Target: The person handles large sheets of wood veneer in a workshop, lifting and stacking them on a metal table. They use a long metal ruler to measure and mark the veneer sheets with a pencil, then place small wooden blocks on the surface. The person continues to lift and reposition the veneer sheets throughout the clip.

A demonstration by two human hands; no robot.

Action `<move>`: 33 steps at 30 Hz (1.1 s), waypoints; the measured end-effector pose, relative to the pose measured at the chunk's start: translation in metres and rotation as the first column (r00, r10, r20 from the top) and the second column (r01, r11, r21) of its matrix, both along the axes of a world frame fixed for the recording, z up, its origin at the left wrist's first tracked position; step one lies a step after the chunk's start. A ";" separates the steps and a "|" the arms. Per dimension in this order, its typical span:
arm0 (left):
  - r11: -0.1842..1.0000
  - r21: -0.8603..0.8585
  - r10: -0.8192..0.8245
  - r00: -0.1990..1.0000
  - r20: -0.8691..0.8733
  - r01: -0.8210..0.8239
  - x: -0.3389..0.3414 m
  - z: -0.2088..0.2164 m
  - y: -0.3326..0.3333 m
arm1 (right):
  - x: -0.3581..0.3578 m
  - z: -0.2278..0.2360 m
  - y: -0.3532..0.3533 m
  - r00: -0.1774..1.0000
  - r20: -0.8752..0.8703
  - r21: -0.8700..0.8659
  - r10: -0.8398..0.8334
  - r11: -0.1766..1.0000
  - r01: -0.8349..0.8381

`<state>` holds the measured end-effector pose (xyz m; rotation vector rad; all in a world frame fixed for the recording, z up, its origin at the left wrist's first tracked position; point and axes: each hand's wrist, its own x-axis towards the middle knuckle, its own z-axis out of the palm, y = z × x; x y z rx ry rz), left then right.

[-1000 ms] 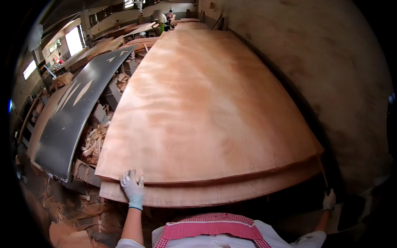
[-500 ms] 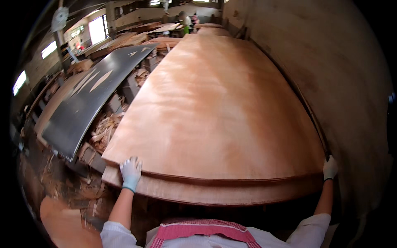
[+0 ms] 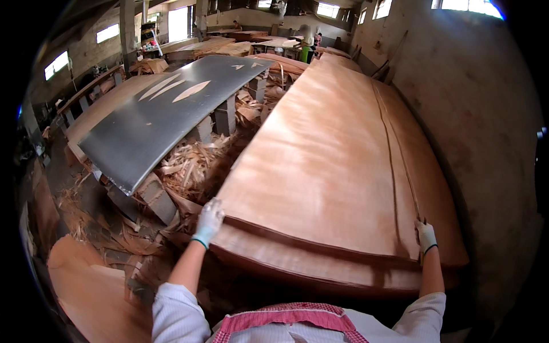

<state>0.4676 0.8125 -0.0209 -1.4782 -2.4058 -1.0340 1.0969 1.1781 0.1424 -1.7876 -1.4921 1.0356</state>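
Observation:
A large, thin wood veneer sheet [image 3: 320,166] lies on top of a stack of similar sheets [image 3: 440,200]. My left hand [image 3: 209,220], in a white glove with a teal cuff, grips the sheet's near left corner. At its near right corner my gloved right hand [image 3: 425,234] is closed on the edge, fingertips on top and thumb hidden. The sheet's right edge is slightly raised and wavy, and a strip of the stack shows beyond it. Along the near side, the lower layers stick out past the top sheet.
A dark smooth panel [image 3: 171,117] with veneer slivers rests on concrete blocks [image 3: 157,197] at the left. Veneer scraps [image 3: 191,166] fill the gap between panel and stack. A wall [image 3: 469,108] runs along the right. A person in green [image 3: 305,48] stands far back.
The top sheet has slid left across the stack with both hands on it, baring a strip along the right. The view has turned, so the panel and scraps appear farther right.

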 end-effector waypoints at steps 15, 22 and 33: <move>0.779 0.429 -0.556 0.190 0.809 0.457 -0.092 0.095 -0.180 | -0.558 -0.026 -0.392 0.505 -0.612 -0.231 0.608 0.474 -0.850; 0.942 -0.173 -0.173 0.859 0.482 0.287 -0.185 0.087 -0.244 | -0.724 -0.091 -0.325 0.611 -0.683 -0.181 0.400 0.718 -0.673; 0.848 -0.366 0.471 0.862 0.190 -0.383 -0.411 0.054 -0.508 | -1.071 -0.115 -0.272 0.665 -0.697 -0.146 0.268 0.855 -0.498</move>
